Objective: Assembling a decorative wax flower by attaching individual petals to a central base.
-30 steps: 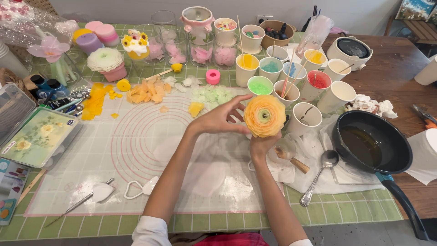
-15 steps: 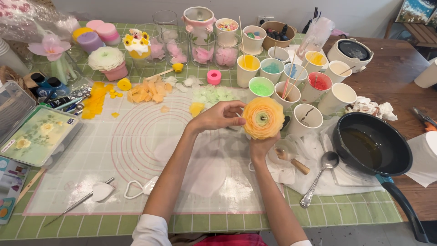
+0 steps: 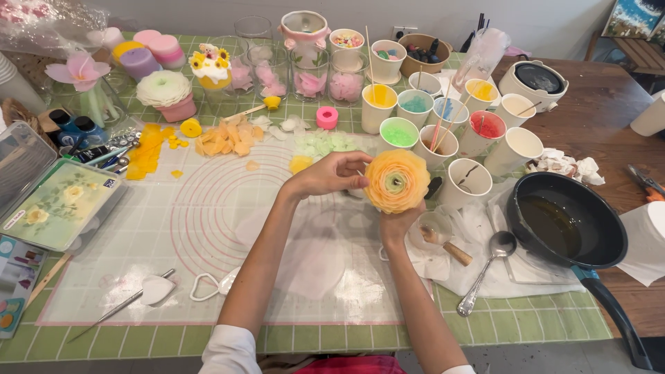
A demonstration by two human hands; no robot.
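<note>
A round orange wax flower (image 3: 397, 181) with a pale green centre is held up above the translucent work mat (image 3: 208, 228). My right hand (image 3: 398, 223) grips it from underneath, mostly hidden behind the bloom. My left hand (image 3: 331, 174) touches the flower's left edge with curled fingers. Loose orange and yellow petals (image 3: 222, 142) lie spread on the mat behind my left hand, with pale green petals (image 3: 322, 143) nearer.
Several paper cups of coloured wax (image 3: 450, 125) stand behind the flower. A black pan (image 3: 564, 221) of dark liquid sits right, with a spoon (image 3: 485, 266) on white paper. Finished flower candles (image 3: 166, 93), glass jars and a clear box (image 3: 55, 201) fill the left.
The flower and both hands have stayed nearly still; the left fingers have shifted slightly along the flower's left edge.
</note>
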